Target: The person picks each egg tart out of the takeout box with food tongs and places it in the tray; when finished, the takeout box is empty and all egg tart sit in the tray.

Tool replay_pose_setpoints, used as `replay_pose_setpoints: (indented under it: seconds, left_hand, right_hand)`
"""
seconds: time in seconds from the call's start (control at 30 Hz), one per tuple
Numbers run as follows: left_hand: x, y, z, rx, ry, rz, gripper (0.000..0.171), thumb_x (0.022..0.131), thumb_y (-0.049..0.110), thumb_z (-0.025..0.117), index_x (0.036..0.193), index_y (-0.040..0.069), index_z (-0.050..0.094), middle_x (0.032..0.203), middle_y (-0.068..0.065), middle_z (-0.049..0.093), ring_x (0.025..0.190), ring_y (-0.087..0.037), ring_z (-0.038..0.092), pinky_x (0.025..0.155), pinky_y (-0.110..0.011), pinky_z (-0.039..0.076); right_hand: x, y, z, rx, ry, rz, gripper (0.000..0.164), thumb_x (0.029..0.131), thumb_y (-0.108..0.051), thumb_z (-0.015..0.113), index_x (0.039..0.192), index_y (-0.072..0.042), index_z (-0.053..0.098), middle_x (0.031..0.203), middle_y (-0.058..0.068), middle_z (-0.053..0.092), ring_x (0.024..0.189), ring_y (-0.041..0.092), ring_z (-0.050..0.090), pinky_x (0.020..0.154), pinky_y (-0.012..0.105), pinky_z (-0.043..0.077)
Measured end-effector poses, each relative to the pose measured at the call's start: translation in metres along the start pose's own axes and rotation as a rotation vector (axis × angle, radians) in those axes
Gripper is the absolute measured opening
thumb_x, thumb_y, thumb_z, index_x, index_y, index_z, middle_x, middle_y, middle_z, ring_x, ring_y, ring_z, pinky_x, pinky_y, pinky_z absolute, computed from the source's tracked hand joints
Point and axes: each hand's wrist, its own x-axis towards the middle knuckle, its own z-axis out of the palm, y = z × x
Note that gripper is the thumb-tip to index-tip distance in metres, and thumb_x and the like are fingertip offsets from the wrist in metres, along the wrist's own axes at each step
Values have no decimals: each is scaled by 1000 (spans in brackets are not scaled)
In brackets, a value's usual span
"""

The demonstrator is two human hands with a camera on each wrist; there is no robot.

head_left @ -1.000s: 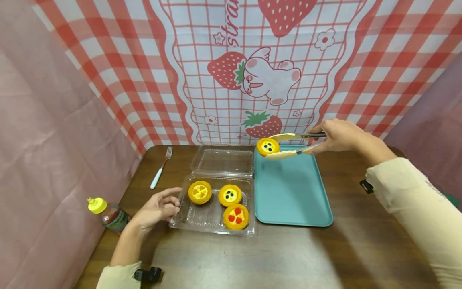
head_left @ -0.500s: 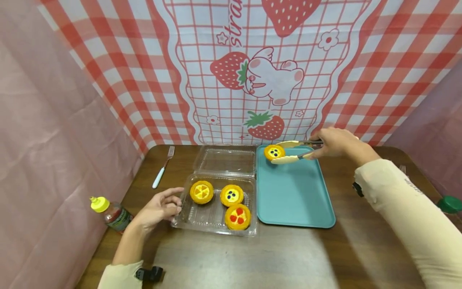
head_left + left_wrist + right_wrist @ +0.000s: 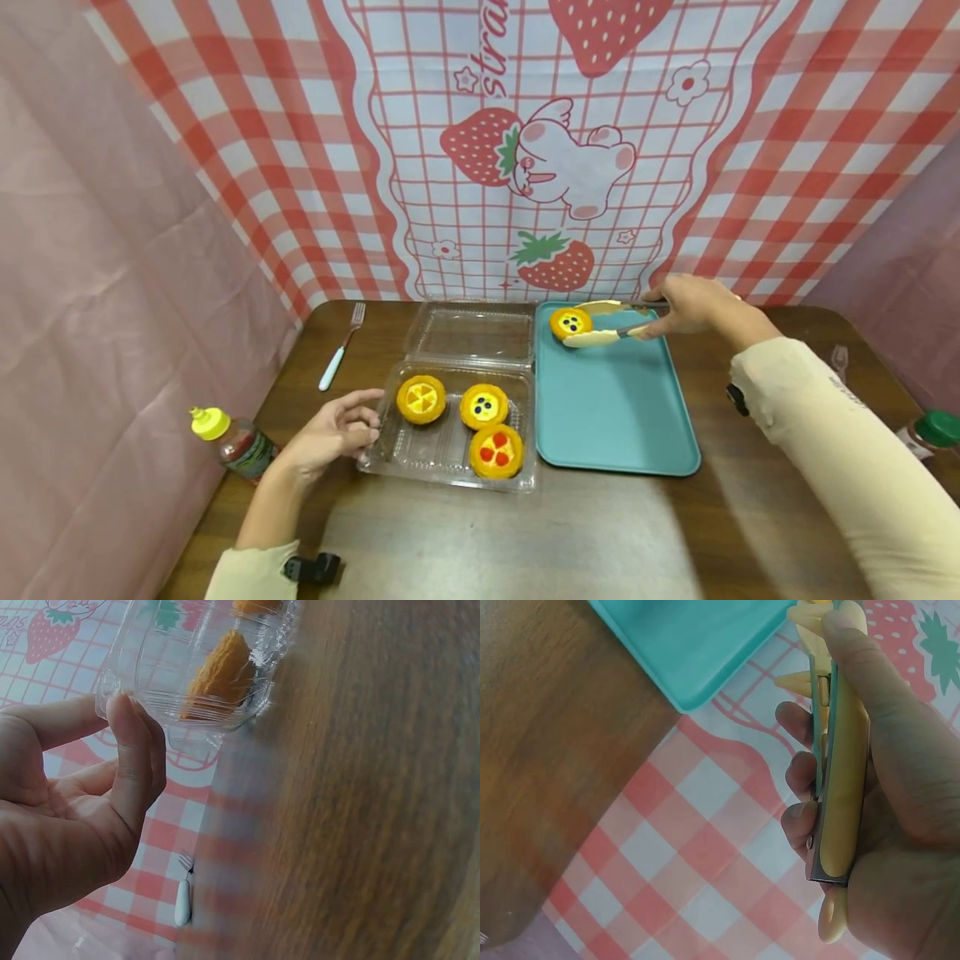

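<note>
My right hand (image 3: 697, 307) grips a pair of tongs (image 3: 594, 338), cream-tipped with metal arms; its fingers wrap the handle in the right wrist view. Between the tong tips is an egg tart (image 3: 571, 323) with blueberry-like dots, low over the far left corner of the teal tray (image 3: 618, 408). My left hand (image 3: 330, 437) pinches the left rim of the opened clear plastic container (image 3: 420, 471). Inside it sit an orange-wedge tart (image 3: 421, 400), another blueberry tart (image 3: 483, 407) and a tart with red pieces (image 3: 496, 452).
A fork with a pale handle (image 3: 332, 369) lies at the back left. The yellow-capped sauce bottle (image 3: 246, 450) stands by the left arm. On the right are a green-capped jar (image 3: 937, 429) and another fork (image 3: 840, 362). A checked cloth (image 3: 480, 200) hangs behind the table.
My right hand has lowered the tongs and the blueberry tart from above the tray's far edge down to its far left corner. The left hand stays at the container.
</note>
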Motion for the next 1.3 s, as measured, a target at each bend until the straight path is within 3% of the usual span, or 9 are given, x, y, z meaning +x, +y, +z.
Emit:
replay_pose_setpoints:
  seconds: [0.3,0.43,0.7,0.9,1.03,1.3]
  left_hand:
    - [0,1,1,1,1,4,63,89,-6,61,146,-6,34,97,-12,52,69,-12,55,58,-26,52]
    - [0,1,1,-2,3,6,62,90,-8,60,146,-6,34,97,-13,52,69,-12,55,58,-26,52]
    - [0,2,1,6,13,1,61,89,-8,60,146,-5,35,96,-12,52,69,-12,55,57,-26,52]
    - [-2,1,2,17,16,6,61,90,-8,60,146,-6,35,97,-13,53,70,-12,55,58,-25,52]
    - [-2,2,2,28,10,10,62,90,-7,61,146,-7,34,97,-13,52,70,-12,55,58,-26,52]
    - [-3,5,4,29,12,8,60,91,-7,60,145,-8,34,95,-8,53,69,-12,55,57,-26,52]
  right_hand:
    - [-1,-2,1,23,-13,-11,71,66,-60,85,107,-4,73,76,1,57,72,22,49,58,35,42]
    - [-3,-4,2,41,12,-6,77,63,-57,88,108,2,69,75,4,56,71,23,51,58,35,45]
    - [-10,-3,3,79,9,7,101,57,-67,86,120,8,63,81,7,57,75,24,52,60,36,44]
    - [-17,-3,4,67,37,14,113,56,-73,83,126,12,59,114,24,65,83,27,56,74,48,54]
    - [-22,-2,3,100,72,7,112,56,-73,82,129,9,59,120,23,64,88,27,58,81,52,55]
    - [-35,-9,-11,110,140,-27,104,58,-70,84,126,6,62,113,19,68,86,26,61,79,52,57]
